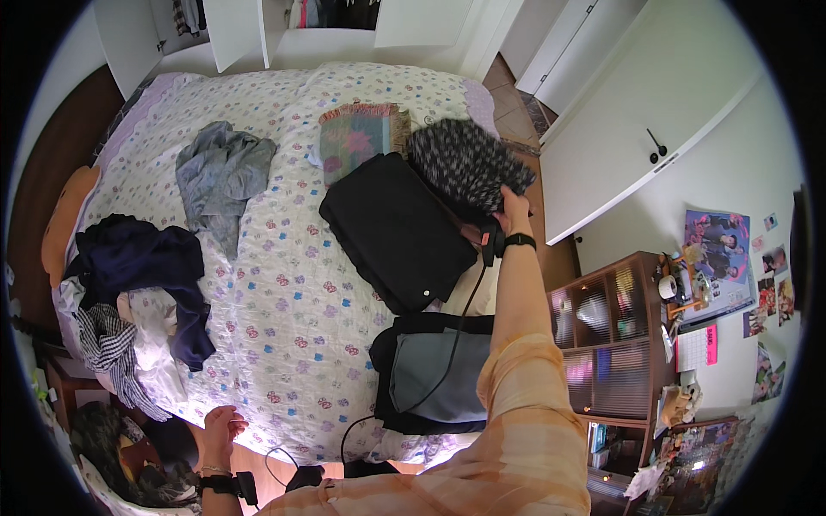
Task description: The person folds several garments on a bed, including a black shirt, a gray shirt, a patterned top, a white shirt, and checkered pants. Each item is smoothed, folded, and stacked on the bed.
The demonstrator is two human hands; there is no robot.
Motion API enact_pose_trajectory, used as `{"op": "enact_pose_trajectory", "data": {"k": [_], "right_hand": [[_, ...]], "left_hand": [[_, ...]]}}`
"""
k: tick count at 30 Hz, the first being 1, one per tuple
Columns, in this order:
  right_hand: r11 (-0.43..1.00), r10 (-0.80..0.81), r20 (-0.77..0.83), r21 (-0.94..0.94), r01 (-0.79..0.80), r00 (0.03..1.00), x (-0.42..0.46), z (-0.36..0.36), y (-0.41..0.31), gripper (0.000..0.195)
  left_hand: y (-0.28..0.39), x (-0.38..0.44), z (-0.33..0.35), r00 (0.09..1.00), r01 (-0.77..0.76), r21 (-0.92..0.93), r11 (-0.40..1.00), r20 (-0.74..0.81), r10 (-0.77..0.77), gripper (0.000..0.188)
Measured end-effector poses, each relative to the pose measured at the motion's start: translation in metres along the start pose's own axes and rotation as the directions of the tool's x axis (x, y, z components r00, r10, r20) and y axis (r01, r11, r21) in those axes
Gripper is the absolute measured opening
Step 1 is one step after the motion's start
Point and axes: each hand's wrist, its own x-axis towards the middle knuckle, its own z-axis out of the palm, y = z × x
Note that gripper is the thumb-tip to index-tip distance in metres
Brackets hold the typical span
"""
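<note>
My right hand (514, 208) reaches across the bed and grips the near edge of a folded black-and-white patterned garment (468, 164), which looks slightly blurred. Beside it lies a folded black garment (397, 232) with one small light button. Close to my body is a stack with a folded grey garment (432, 374) on top of black cloth. My left hand (222, 427) is empty, its fingers loosely bent, at the near edge of the bed. A fringed, multicoloured woven textile (355, 138) lies partly under the black garment.
A crumpled grey garment (222, 171) and a pile with a navy garment (145, 258) and a checked garment (110, 342) lie on the flowered bedspread (290, 290). Clothes fill a container (129, 464) at lower left. A cable (452, 361) crosses the grey stack. A cabinet (606, 342) stands right.
</note>
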Motion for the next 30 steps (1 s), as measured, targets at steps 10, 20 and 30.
{"op": "enact_pose_trajectory", "data": {"k": [10, 20, 30], "right_hand": [[0.942, -0.215, -0.280, -0.313, 0.123, 0.935, 0.022, -0.029, 0.066, 0.042], [0.356, -0.618, -0.088, -0.917, 0.178, 0.781, -0.038, -0.042, 0.037, 0.037], [0.548, -0.112, 0.806, -0.438, 0.713, 0.582, -0.284, 0.124, 0.147, 0.041]], "left_hand": [[0.006, -0.011, 0.025, 0.999, 0.029, 0.056, 0.998, 0.017, -0.030, 0.012], [0.013, -0.010, 0.035, 0.999, -0.013, 0.078, 0.997, 0.041, 0.010, 0.015], [0.026, 0.020, 0.008, 0.987, -0.025, -0.004, 1.000, 0.156, 0.025, 0.021]]}}
